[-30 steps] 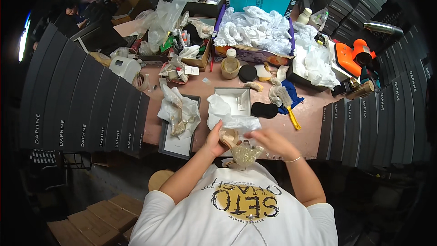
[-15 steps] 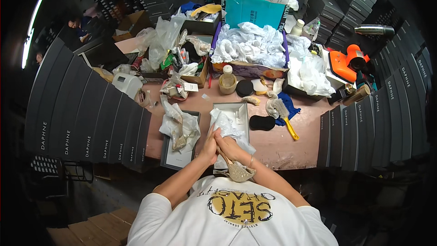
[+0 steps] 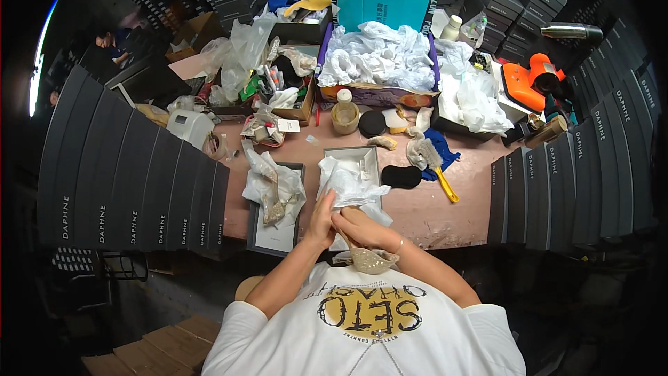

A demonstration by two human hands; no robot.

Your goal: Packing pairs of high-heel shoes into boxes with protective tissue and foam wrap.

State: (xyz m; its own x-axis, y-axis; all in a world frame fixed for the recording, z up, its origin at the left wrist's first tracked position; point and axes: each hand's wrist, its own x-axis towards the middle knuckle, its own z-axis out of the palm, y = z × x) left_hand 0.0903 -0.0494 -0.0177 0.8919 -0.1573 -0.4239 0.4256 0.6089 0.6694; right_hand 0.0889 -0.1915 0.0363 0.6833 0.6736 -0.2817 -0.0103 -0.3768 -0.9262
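A glittery gold pointed shoe [image 3: 374, 260] is held close to my chest with its toe toward me. My left hand [image 3: 321, 224] presses against its heel end from the left. My right hand [image 3: 363, 228] closes round the same end from the right, its fingertips partly hidden by white tissue paper [image 3: 348, 186]. That paper spills out of an open grey shoebox [image 3: 372, 157] just beyond my hands. To the left, a matching glittery shoe [image 3: 275, 210] lies on tissue in a second grey tray [image 3: 280, 238], apart from both hands.
Stacked dark shoeboxes [image 3: 142, 181] wall the left side, and more boxes [image 3: 557, 195] the right. Behind are a carton of crumpled white paper [image 3: 379, 59], a jar [image 3: 345, 117], a black sponge [image 3: 401, 177], a yellow-handled brush [image 3: 445, 182] and an orange tool [image 3: 525, 87].
The shoe's toe has shifted slightly right and away from me. My hands remain closed together round its heel end, and the tissue beyond them has shifted a little.
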